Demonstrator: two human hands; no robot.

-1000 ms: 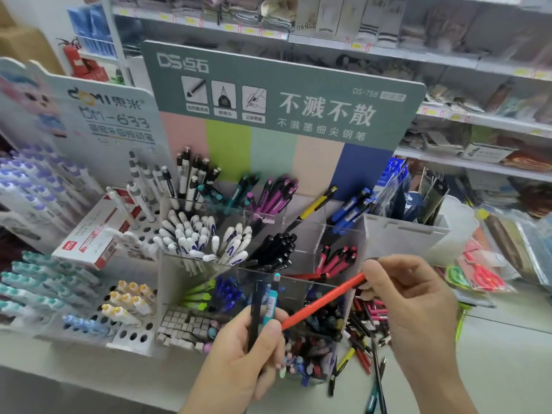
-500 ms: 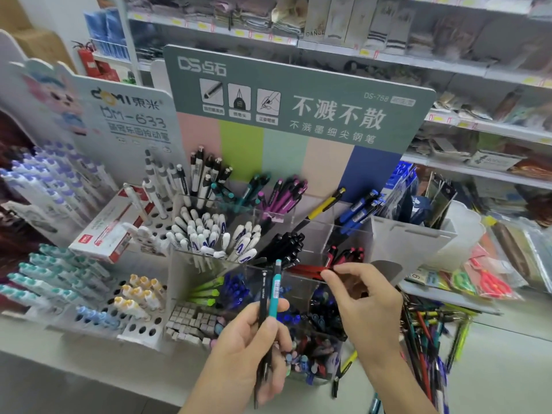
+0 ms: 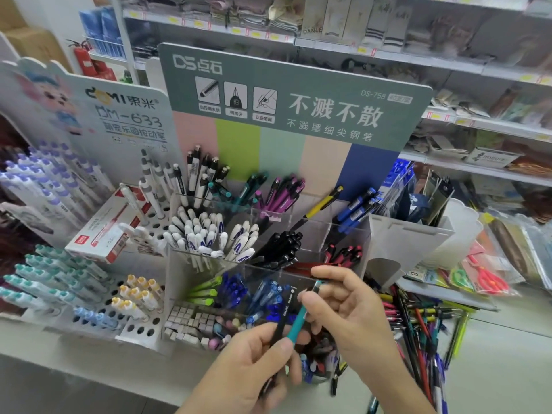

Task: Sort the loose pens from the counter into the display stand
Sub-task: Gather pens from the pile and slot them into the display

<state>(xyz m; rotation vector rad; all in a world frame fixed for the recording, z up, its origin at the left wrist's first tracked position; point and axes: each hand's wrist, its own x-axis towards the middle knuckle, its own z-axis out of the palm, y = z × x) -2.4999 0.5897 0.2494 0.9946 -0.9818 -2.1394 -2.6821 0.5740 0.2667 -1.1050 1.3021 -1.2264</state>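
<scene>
Left hand (image 3: 254, 369) is gripping two pens upright, a black pen (image 3: 282, 319) and a teal pen (image 3: 300, 319), fingers curled round both. Right hand (image 3: 349, 312) is pinching the teal pen's top between thumb and forefinger. Just beyond both hands the clear display stand (image 3: 352, 231) is sitting, compartments holding sorted pens. Right of the right hand, loose pens (image 3: 418, 333) are lying heaped on the pale counter (image 3: 501, 369). Farther back, stocked shop shelves (image 3: 448, 64) are running across the room.
</scene>
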